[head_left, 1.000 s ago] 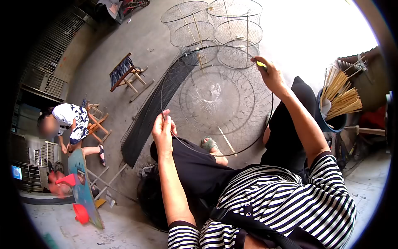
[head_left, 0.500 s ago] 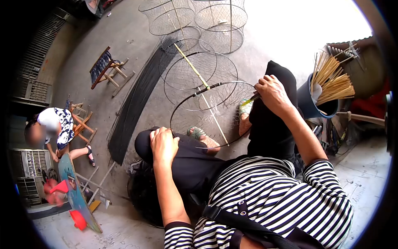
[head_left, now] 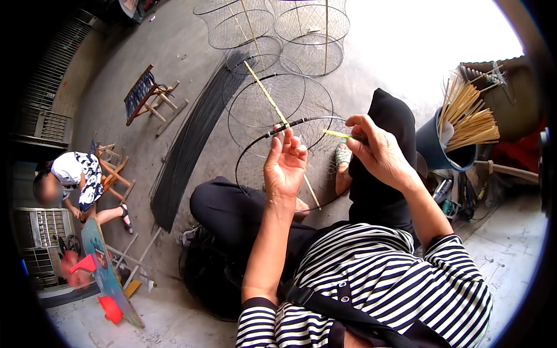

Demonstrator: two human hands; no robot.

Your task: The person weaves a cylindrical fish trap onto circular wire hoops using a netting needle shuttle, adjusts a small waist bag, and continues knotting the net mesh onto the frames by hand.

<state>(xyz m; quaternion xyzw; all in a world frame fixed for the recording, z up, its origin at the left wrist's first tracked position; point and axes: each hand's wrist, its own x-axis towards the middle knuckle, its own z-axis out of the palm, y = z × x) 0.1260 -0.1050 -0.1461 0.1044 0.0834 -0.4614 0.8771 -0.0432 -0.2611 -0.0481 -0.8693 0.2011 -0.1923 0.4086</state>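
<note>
Before me is a round net cage with thin black hoops (head_left: 242, 155) and fine mesh, crossed by a pale bamboo stick (head_left: 264, 90). My left hand (head_left: 284, 168) is palm up with curled fingers, its fingertips pinching the near hoop where the stick meets it. In my right hand (head_left: 380, 149), closed, is a slim tool with a yellow tip (head_left: 335, 134); its dark end is partly hidden by the fingers. The yellow tip points left toward the joint, apart from it. This hand is beside the hoop's right side.
More net cages (head_left: 310, 23) stand behind. A bundle of black strips (head_left: 188, 145) lies on the floor at left. A blue bucket (head_left: 429, 136) of bamboo sticks (head_left: 470, 119) is at right. Another person (head_left: 81, 174) sits at far left, near a small folding stool (head_left: 142, 95).
My left hand has risen from my knee to the joint of hoop and stick, turning palm up. My right hand has turned, and the yellow tip now points left.
</note>
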